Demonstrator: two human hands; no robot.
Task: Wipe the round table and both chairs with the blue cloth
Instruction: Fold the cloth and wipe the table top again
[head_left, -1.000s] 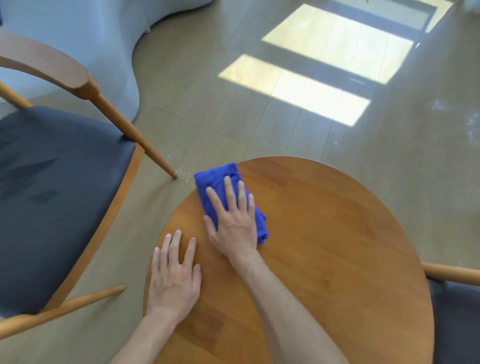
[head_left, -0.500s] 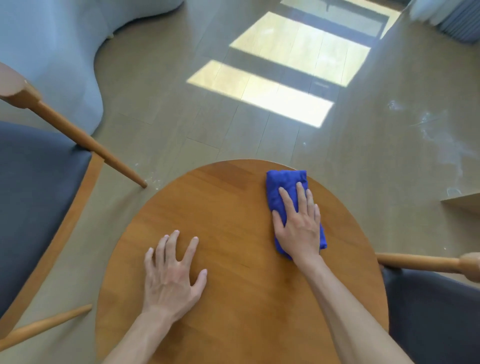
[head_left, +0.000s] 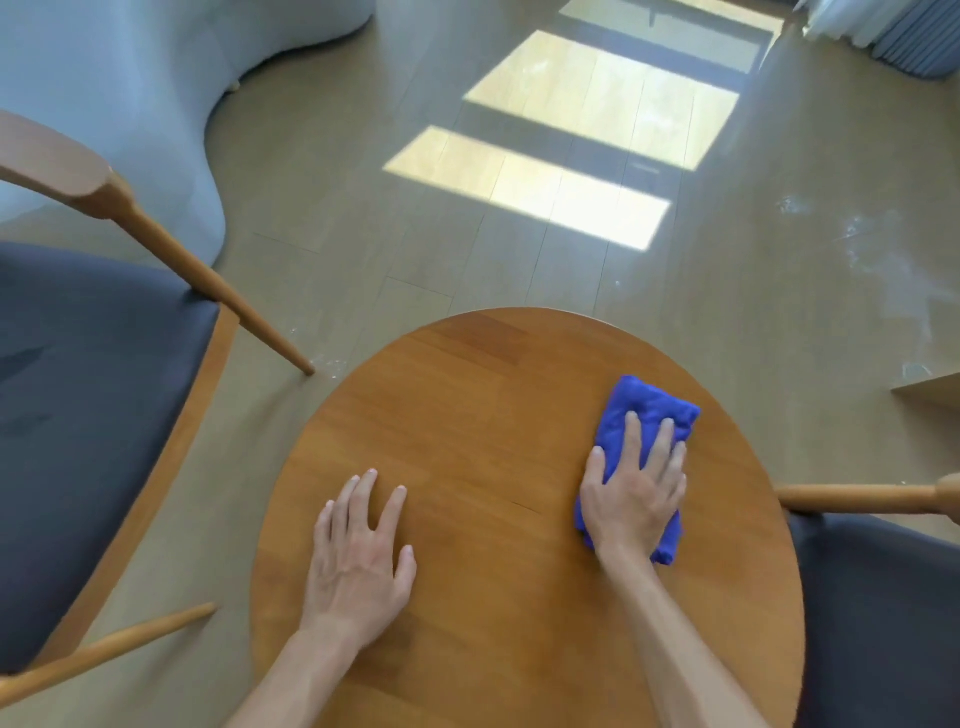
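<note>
Head view: folded blue cloth (head_left: 647, 415) swept across to the right side of the round wooden table (head_left: 467, 395).

It is pressed flat under the right hand (head_left: 631, 499), fingers spread; the left hand (head_left: 358, 561) is laid flat, empty, well apart. The left part has been covered; both grey-cushioned wooden chairs (head_left: 98, 395) are judged unwiped.

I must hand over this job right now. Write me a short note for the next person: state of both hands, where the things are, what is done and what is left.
Left hand: flat on the round table, fingers spread, holding nothing.
Right hand: pressing the folded blue cloth flat against the table's right side, near the rim.
Chairs: left chair and right chair stand close to the table, each with a dark seat and a wooden frame.
Done: table wiping is under way; how much is covered cannot be told from this view.
Left: finish the table top, then wipe both chairs.
</note>
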